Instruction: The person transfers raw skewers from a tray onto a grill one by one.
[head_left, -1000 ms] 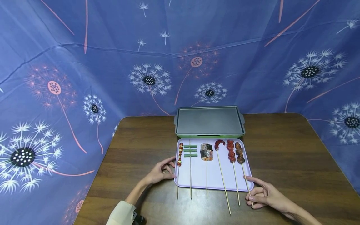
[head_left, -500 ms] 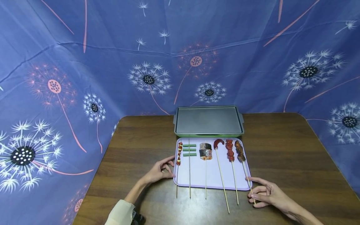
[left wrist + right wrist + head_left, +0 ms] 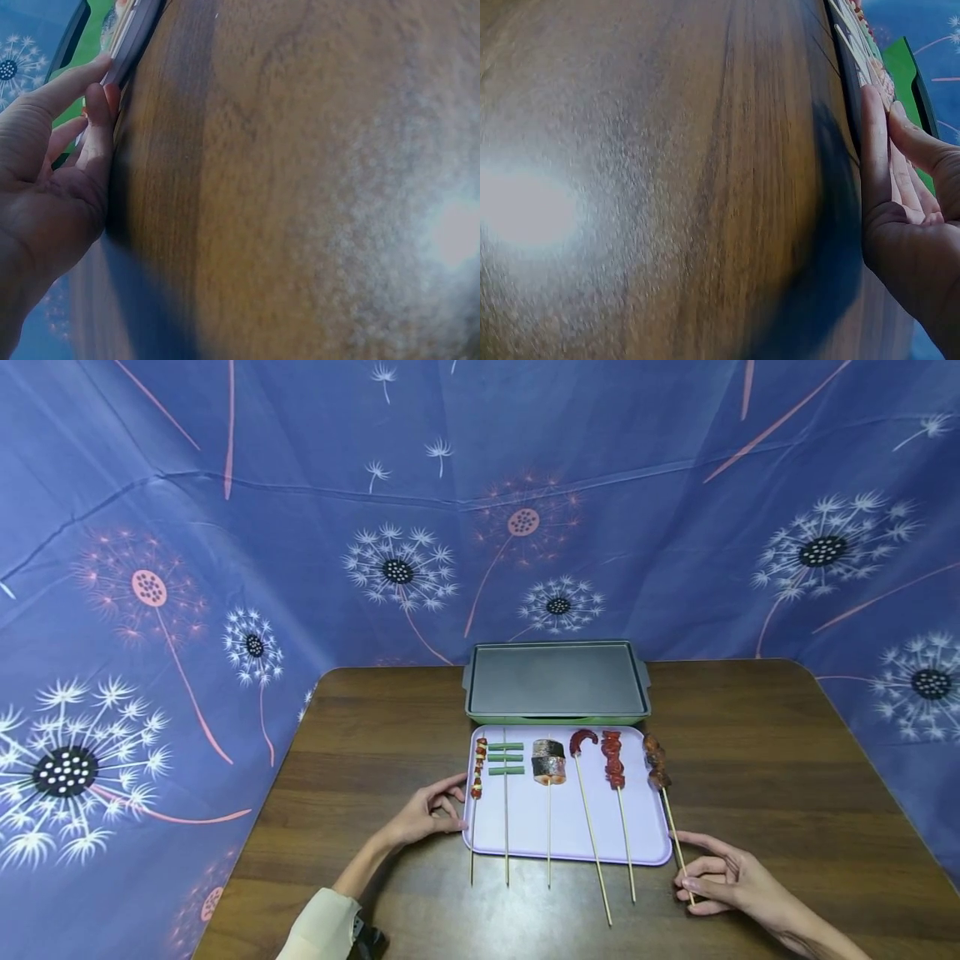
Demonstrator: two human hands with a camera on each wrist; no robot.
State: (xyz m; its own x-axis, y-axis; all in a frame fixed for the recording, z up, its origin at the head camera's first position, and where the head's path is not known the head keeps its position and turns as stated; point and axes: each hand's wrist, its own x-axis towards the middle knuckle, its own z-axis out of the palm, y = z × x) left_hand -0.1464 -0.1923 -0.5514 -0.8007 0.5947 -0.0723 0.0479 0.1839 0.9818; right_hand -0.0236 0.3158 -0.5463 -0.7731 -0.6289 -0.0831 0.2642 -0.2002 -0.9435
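A blue dandelion-print cloth (image 3: pixel 315 568) hangs behind the wood-grain table (image 3: pixel 375 735). The right hand (image 3: pixel 722 883) pinches the brown meat skewer (image 3: pixel 658 772) beside the lilac tray (image 3: pixel 528 818), whose left edge the left hand (image 3: pixel 420 818) touches, forefinger and thumb apart; both wrist views crop the tray.

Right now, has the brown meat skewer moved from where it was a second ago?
Yes, rightward: the right hand holds the brown meat skewer, whose meat went from inside the tray to its right edge.
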